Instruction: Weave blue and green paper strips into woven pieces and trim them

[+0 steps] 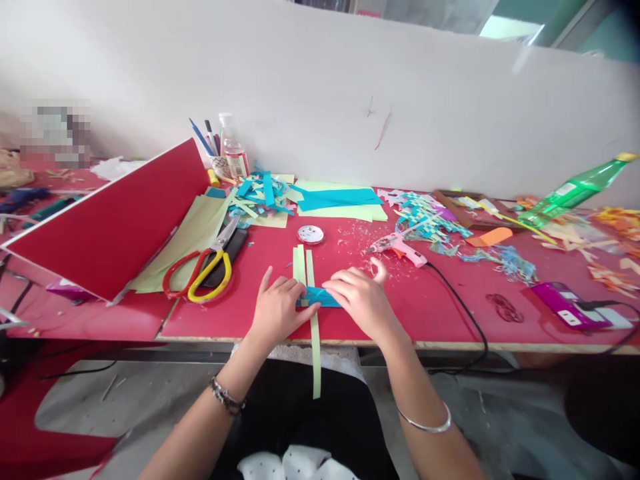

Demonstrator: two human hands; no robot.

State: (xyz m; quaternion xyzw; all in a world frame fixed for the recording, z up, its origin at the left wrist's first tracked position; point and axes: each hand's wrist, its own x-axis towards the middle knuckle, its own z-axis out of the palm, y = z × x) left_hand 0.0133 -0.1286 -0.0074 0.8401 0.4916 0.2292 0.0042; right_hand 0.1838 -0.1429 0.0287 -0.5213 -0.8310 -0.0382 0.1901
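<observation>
Blue paper strips [323, 297] lie flat at the front of the red table, crossed by upright pale green paper strips [301, 263]. One pale green strip [315, 360] hangs down over the table edge toward my lap. My left hand [281, 305] pins the left end of the blue strips between thumb and forefinger, where they cross the green ones. My right hand [363, 299] holds the right part of the blue strips with its fingertips; its thumb side is partly hidden.
Scissors [225, 267] with red and yellow handles lie at left, beside a leaning red board [135, 220]. A pink glue gun [400, 248] with a black cord lies at right. Behind are a round lid [311, 234], paper scraps [265, 193], a green bottle [575, 193] and a purple power block [565, 307].
</observation>
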